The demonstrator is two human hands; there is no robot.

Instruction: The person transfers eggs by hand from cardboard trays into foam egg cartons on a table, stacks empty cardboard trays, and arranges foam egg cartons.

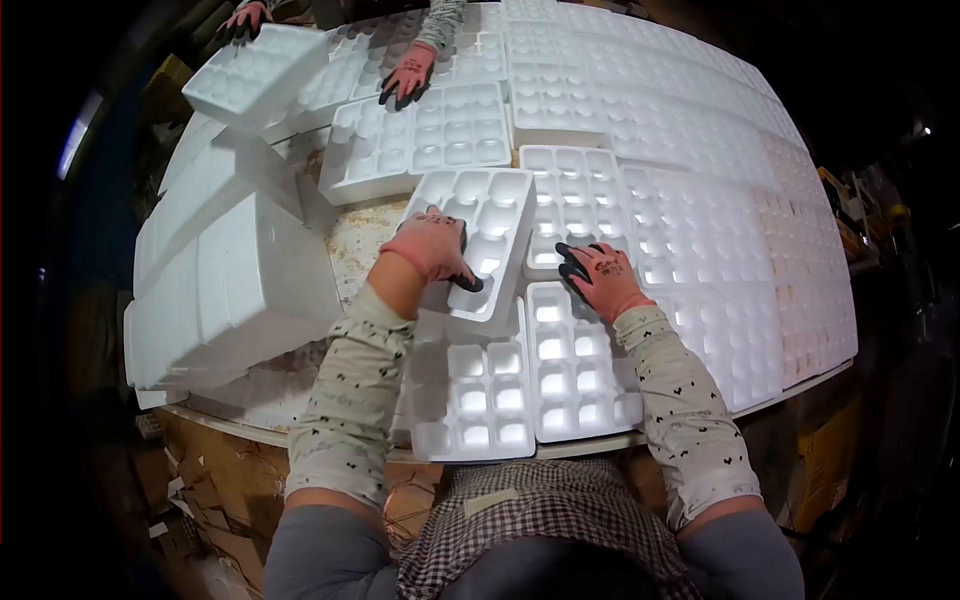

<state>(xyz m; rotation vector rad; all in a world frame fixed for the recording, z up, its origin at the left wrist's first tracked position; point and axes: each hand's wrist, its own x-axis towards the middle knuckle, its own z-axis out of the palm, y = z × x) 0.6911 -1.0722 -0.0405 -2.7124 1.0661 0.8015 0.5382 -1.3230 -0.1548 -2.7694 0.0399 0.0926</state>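
Note:
My left hand, in a pink glove with dark fingertips, grips a white foam tray with rounded hollows. Its thumb presses into a hollow near the right side, and the tray sits askew, raised over the trays around it. My right hand, gloved the same way, lies with fingers stretched out at the seam between two foam trays. One of these, an upper tray, lies beyond it; a nearer tray is by the table's front edge. Left of that is another foam tray, partly under the held one.
Stacked foam trays stand on edge at the left. Rows of foam trays cover the right side. Across the table, another person's gloved hand rests on a tray; their other hand is at a tilted tray.

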